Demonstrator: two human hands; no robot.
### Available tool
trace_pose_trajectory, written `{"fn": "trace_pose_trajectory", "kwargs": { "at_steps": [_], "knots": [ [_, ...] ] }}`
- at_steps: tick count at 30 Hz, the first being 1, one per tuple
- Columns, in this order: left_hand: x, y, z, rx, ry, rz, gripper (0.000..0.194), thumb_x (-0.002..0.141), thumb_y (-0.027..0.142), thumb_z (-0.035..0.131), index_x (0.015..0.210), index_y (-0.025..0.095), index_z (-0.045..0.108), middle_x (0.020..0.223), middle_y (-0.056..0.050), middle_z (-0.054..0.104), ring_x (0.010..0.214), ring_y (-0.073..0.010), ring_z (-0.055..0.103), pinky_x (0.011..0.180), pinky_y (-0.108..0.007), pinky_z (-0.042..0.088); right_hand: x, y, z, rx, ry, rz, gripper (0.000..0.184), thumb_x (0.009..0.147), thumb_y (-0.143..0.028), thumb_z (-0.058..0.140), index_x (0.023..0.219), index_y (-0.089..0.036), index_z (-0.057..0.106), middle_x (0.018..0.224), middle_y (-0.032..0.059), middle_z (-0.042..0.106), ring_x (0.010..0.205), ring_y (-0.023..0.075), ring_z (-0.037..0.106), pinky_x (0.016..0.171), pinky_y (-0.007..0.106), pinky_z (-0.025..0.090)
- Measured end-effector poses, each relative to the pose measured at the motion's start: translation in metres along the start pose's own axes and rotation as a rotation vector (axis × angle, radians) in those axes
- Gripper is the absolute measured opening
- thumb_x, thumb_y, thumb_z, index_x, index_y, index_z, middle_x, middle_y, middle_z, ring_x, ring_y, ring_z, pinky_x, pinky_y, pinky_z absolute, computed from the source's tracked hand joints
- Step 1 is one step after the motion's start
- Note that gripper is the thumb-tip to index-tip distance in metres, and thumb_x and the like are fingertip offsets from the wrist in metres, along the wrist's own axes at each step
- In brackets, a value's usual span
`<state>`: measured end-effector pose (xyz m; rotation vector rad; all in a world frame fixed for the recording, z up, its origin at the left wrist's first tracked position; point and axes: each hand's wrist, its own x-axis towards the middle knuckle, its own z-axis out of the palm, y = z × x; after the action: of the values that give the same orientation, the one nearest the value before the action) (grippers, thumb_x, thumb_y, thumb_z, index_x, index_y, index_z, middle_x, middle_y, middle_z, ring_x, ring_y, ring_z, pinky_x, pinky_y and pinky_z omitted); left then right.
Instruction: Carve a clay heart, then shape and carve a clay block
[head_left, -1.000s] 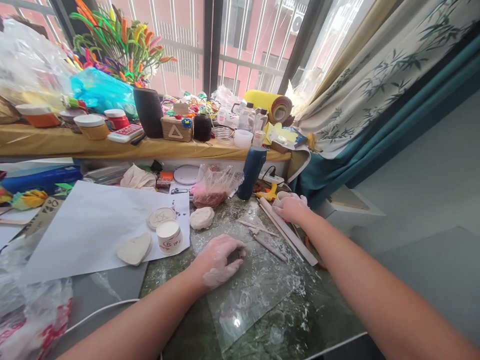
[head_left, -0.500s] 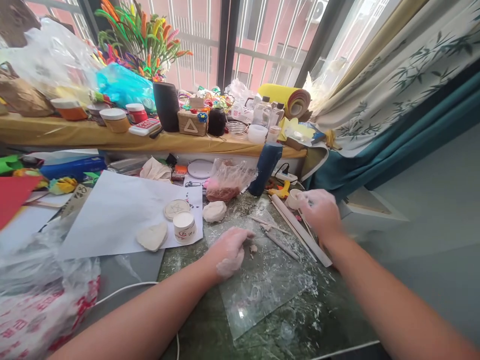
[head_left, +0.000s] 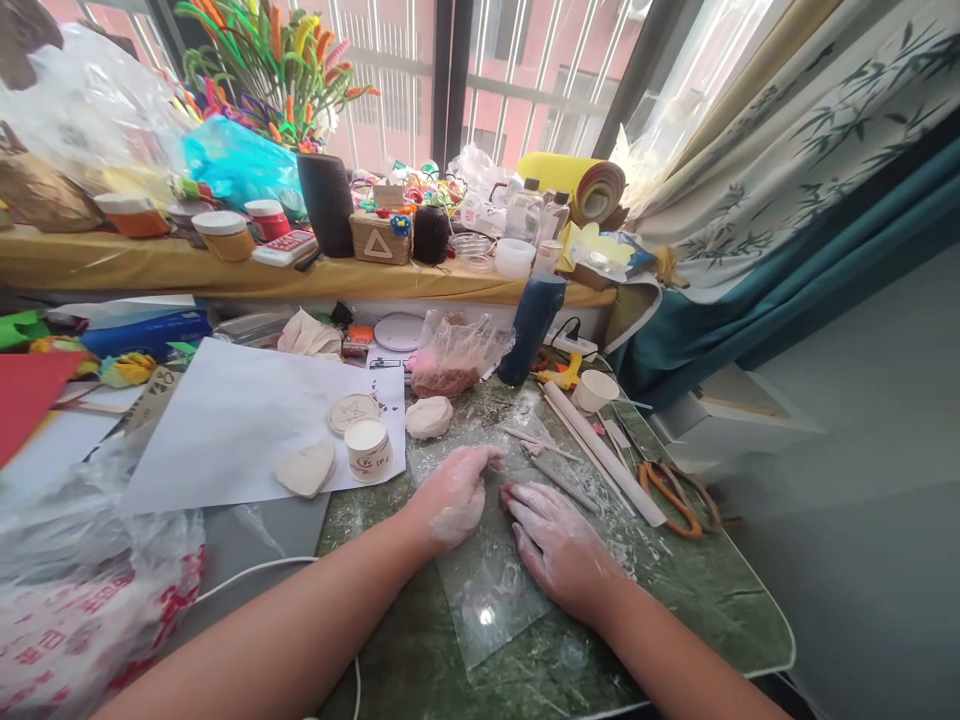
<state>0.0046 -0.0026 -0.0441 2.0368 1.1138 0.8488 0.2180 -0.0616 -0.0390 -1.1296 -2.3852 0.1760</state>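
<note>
My left hand (head_left: 456, 497), white with powder, rests at the left edge of a clear sheet (head_left: 491, 590). Its fingers curl in, and whatever is inside them, if anything, is hidden. Close by on the right, my right hand (head_left: 559, 545) lies palm down on the sheet with its fingers stretched out. A small clay bit seen there before is out of sight under or behind its fingertips. Thin sculpting tools (head_left: 559, 478) lie just beyond my fingers. A lump of white clay (head_left: 429, 417) sits behind my left hand.
A rolling pin (head_left: 604, 455), orange-handled scissors (head_left: 671, 497) and a paper cup (head_left: 596, 390) are at the right. White paper (head_left: 225, 430) bears a flat clay piece (head_left: 304, 468) and a small tub (head_left: 369, 450). A dark blue bottle (head_left: 532, 330) stands behind.
My right hand has come from the paper cup at the right to the clear sheet beside my left hand. The cup and scissors now show. My left hand has barely moved.
</note>
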Motion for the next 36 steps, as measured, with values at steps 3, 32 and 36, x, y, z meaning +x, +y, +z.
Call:
{"fn": "trace_pose_trajectory", "kwargs": {
  "at_steps": [3,32,36],
  "knots": [
    [0.001,0.000,-0.001,-0.030,0.013,-0.031,0.053,0.080,0.000,0.046,0.126,0.022,0.062,0.115,-0.006,0.072,0.113,-0.0240,0.066,0.104,-0.045,0.053,-0.001,0.000,0.000,-0.014,0.041,0.056,0.040,0.098,-0.020,0.053,0.137,-0.020,0.062,0.129,0.0134,0.070,0.121,0.0308,0.065,0.105,0.053,0.057],
    [0.005,0.012,-0.010,-0.294,0.065,-0.209,0.037,0.093,0.023,0.053,0.129,0.018,0.053,0.114,-0.009,0.074,0.096,-0.0206,0.070,0.090,-0.039,0.057,0.014,-0.001,0.004,0.107,0.109,0.174,0.015,0.101,-0.026,0.059,0.106,-0.024,0.073,0.101,0.0066,0.075,0.098,0.0254,0.070,0.089,0.044,0.060],
    [0.005,0.015,-0.012,-0.288,0.049,-0.210,0.036,0.093,0.024,0.054,0.128,0.019,0.054,0.113,-0.008,0.074,0.098,-0.0208,0.070,0.091,-0.039,0.057,0.018,-0.004,0.009,0.047,0.040,0.065,0.021,0.102,-0.020,0.053,0.096,-0.024,0.073,0.097,0.0074,0.073,0.095,0.0256,0.068,0.086,0.044,0.059]
  ]
}}
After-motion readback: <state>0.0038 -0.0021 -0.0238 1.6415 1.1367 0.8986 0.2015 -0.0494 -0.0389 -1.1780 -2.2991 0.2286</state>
